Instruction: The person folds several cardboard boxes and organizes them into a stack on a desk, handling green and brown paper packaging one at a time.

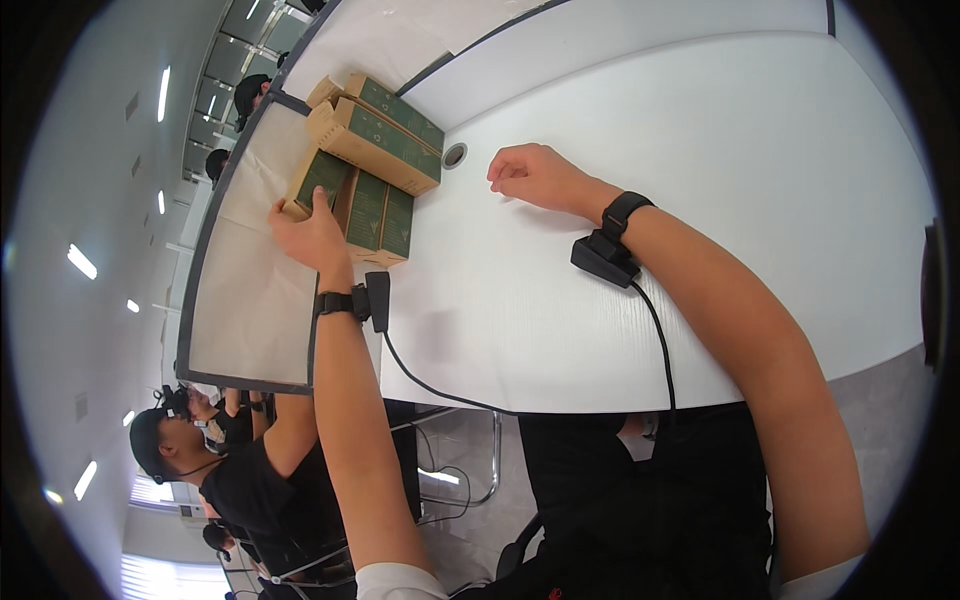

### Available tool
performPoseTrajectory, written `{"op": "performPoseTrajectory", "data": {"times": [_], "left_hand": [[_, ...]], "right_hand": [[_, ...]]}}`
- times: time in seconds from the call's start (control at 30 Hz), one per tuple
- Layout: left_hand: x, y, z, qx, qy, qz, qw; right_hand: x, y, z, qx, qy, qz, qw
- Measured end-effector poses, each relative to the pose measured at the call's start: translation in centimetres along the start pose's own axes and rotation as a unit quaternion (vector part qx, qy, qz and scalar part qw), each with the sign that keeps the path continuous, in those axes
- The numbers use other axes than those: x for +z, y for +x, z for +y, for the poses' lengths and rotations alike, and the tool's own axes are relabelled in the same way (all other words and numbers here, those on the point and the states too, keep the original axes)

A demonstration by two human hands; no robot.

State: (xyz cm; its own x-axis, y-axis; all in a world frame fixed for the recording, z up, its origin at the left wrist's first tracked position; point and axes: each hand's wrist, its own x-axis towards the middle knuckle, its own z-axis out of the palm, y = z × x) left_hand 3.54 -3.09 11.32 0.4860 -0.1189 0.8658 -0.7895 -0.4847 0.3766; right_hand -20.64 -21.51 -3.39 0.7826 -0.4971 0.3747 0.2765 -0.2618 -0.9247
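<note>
My left hand (311,232) grips the near end of a green and brown cardboard box (319,176) at the left of the white desk, thumb on its green face. Right beside it stand more green and brown cardboard boxes (365,210) in a row. Behind them a longer box (386,146) lies at a slant, with another such box (397,109) past it against the partition. My right hand (529,176) hovers over or rests on the desk, its fingers loosely curled, touching no box; whether it touches the desk I cannot tell.
A round cable grommet (454,156) is set in the white desk (712,187) near the boxes. Low partitions (255,285) with dark frames border the left and back. Black devices are strapped to both wrists, their cables running to the desk's front edge. A person (247,487) sits beyond the left partition.
</note>
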Motion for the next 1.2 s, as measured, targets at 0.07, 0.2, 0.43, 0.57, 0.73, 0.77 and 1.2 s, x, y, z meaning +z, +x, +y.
{"op": "performPoseTrajectory", "data": {"times": [0.07, 0.2, 0.43, 0.57, 0.73, 0.77, 1.2], "left_hand": [[-0.4, 0.4, 0.5, 0.003, -0.017, 0.007, 1.000], [-2.7, 0.9, 0.9, -0.009, -0.038, 0.029, 0.999], [-8.4, -2.7, 5.0, -0.031, -0.209, 0.130, 0.969], [-8.8, -8.7, 6.2, -0.149, -0.405, 0.021, 0.902], [-5.6, -15.7, 5.8, -0.183, -0.266, -0.356, 0.877], [-5.2, -16.1, 6.3, -0.188, -0.248, -0.407, 0.859], [-0.4, -12.0, -4.5, -0.212, -0.188, -0.126, 0.951]], "right_hand": [[-0.2, 0.0, 0.1, 0.005, -0.002, 0.006, 1.000], [0.1, 0.2, -0.1, 0.005, -0.009, -0.003, 1.000], [-0.1, -0.1, -0.4, 0.004, -0.018, 0.004, 1.000], [-0.2, -0.2, -0.1, -0.007, -0.023, -0.003, 1.000], [0.1, -0.2, -1.8, 0.032, 0.120, 0.097, 0.987], [0.0, -0.3, -2.2, 0.017, 0.138, 0.115, 0.984], [-0.2, 0.3, 0.3, -0.027, 0.000, 0.222, 0.975]]}}
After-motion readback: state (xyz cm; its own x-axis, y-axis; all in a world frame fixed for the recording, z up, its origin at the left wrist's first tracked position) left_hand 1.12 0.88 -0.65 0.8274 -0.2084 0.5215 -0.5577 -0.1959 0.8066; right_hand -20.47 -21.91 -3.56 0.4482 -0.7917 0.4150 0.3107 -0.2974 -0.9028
